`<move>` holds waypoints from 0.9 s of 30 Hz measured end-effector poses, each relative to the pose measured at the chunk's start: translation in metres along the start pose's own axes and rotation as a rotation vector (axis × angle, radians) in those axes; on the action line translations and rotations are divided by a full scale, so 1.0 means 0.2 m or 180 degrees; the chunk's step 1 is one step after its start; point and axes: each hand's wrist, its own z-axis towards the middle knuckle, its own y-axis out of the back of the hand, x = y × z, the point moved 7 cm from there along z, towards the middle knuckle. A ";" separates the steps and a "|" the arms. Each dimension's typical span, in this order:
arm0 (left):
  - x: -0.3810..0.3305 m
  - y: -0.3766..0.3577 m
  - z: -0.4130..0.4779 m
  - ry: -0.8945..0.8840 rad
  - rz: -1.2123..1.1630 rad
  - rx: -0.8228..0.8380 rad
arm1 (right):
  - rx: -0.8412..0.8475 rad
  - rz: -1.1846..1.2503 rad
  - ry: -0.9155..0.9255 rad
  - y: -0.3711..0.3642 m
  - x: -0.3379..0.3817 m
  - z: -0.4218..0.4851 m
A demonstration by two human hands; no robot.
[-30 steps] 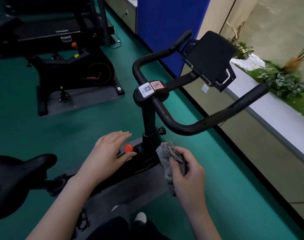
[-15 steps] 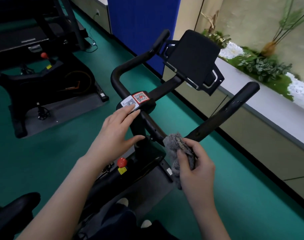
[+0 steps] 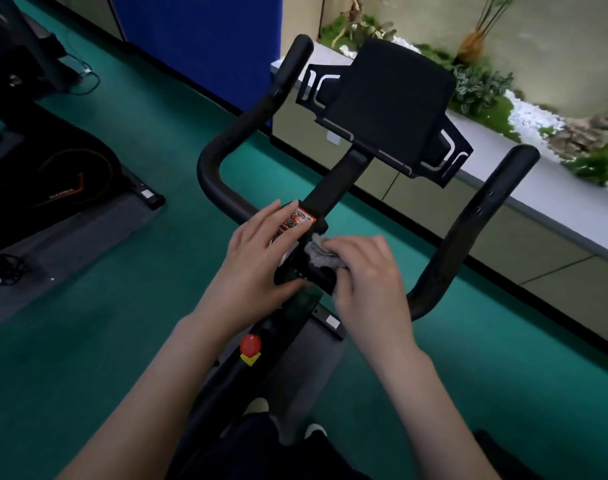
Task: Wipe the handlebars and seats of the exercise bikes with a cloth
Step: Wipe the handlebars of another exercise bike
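Bikes: I count two, the near bike [image 3: 226,386] under my hands and a second bike [image 3: 53,178] off to the left.
Handlebar [image 3: 475,216]: one, black, two upturned ends, on the near bike.
Cloth [image 3: 321,253]: one, grey, bunched on the bar just right of the centre clamp, under the right hand and close beside the left fingers.
Left hand [image 3: 257,261]: fingers lie nearly straight over the clamp's sticker [image 3: 301,218], thumb at its near side.
Right hand [image 3: 368,275]: fingers curl round the cloth, pressing it to the bar.
Other: one tablet holder [image 3: 389,109], one red knob [image 3: 250,342].
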 end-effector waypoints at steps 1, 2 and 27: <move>0.01 -0.01 0.01 -0.0047 -0.0077 -0.0008 | 0.0165 -0.0122 -0.0075 -0.04 0.01 0.02; 0.01 -0.01 0.02 -0.0067 -0.0157 -0.0020 | 0.0302 -0.0216 -0.0154 -0.07 0.01 0.04; 0.02 0.01 0.03 -0.0514 -0.0384 -0.0097 | 0.0563 -0.0534 -0.1096 0.00 -0.17 0.02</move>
